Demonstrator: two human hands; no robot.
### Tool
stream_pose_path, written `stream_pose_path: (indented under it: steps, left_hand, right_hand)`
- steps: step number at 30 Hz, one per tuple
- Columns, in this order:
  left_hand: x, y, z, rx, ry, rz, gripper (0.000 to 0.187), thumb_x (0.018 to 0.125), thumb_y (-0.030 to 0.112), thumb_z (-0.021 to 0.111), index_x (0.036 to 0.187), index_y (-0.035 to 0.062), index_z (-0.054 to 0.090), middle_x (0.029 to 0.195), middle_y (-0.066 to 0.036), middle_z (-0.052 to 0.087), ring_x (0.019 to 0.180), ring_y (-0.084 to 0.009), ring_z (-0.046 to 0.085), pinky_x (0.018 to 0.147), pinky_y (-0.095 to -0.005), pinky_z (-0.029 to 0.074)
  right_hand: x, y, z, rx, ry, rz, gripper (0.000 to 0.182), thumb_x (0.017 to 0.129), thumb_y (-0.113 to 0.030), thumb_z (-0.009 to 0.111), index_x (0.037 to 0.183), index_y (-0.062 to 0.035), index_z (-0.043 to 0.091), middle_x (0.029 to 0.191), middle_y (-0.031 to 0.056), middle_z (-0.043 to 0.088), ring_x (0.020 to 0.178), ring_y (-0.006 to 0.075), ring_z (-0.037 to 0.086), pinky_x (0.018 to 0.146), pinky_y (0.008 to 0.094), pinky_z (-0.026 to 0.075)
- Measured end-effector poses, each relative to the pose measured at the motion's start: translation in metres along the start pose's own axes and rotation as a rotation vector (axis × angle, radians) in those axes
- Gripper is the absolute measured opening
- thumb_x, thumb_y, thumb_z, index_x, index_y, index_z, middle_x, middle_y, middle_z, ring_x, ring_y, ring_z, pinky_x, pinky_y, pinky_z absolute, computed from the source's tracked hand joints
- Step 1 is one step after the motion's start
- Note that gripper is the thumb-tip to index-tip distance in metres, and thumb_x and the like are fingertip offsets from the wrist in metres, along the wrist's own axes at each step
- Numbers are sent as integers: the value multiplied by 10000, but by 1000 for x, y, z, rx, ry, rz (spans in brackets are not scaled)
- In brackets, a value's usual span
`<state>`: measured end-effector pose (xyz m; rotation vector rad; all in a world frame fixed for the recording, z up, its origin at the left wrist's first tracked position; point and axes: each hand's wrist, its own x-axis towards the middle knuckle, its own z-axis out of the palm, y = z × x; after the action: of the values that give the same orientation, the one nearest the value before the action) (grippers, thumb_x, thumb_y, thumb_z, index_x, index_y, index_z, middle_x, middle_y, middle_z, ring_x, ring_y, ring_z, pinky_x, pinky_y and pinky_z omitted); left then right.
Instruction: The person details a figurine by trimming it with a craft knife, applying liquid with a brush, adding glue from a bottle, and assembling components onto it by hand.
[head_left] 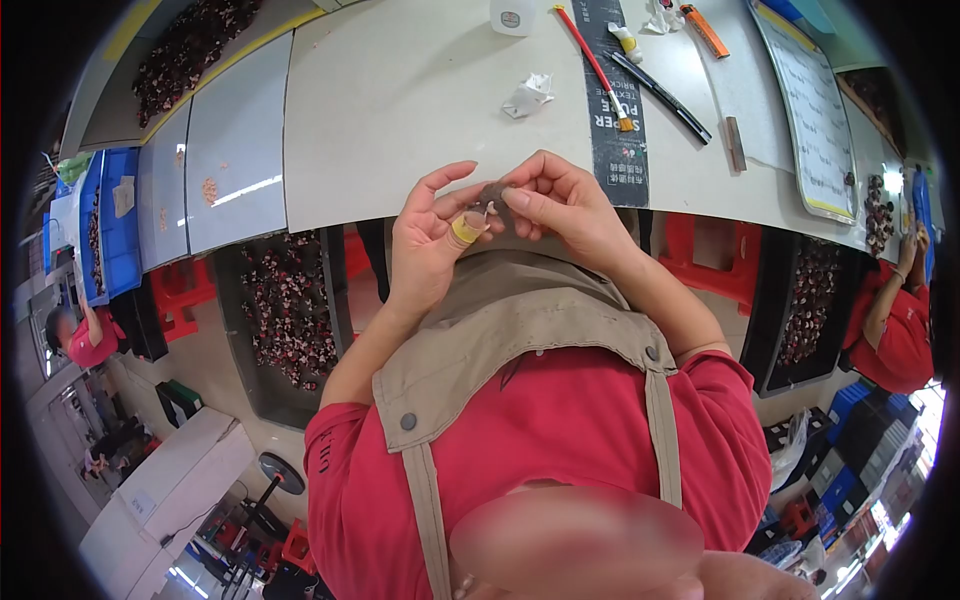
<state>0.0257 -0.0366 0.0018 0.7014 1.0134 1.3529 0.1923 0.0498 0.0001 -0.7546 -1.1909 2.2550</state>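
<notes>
Both hands meet just over the front edge of the table, around a small dark brown piece (492, 196) with a pale spot on its lower side. My left hand (430, 232) supports it between thumb and fingers; yellow tape (467, 228) wraps the thumb. From the other side, my right hand (566, 205) pinches the same piece between thumb and forefinger. The fingers cover much of it, and I cannot tell its kind. Beyond the hands, a crumpled white tissue (528, 95) lies on the white tabletop (400, 110).
A red-handled brush (590, 60), black pen (662, 98), orange cutter (706, 31) and small grey bar (735, 144) lie at right, near a printed sheet (812, 120). Dark bins of small red-and-dark pieces (285, 310) flank me. A co-worker in red (895, 335) is at far right.
</notes>
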Motion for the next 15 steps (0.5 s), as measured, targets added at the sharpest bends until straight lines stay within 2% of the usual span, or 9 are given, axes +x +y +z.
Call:
stream_pose_path:
  steps: [6, 15]
  left_hand:
    - [1, -6, -6, -69, 36, 19, 359, 902, 191, 571, 1169, -36, 495, 981, -101, 613, 797, -130, 571, 726, -236, 474]
    - [2, -7, -6, 20, 25, 116, 323, 913, 184, 554, 1155, -24, 512, 1001, -99, 615, 815, -114, 571, 766, -244, 482]
  right_hand:
    - [-3, -1, 7, 7, 33, 2, 240, 852, -105, 631, 1023, 10, 508, 857, 45, 580, 748, 80, 559, 658, 215, 486]
    - [-4, -1, 12, 1, 54, -62, 211, 858, -69, 616, 1012, 7, 494, 890, 63, 595, 793, 88, 580, 669, 216, 493]
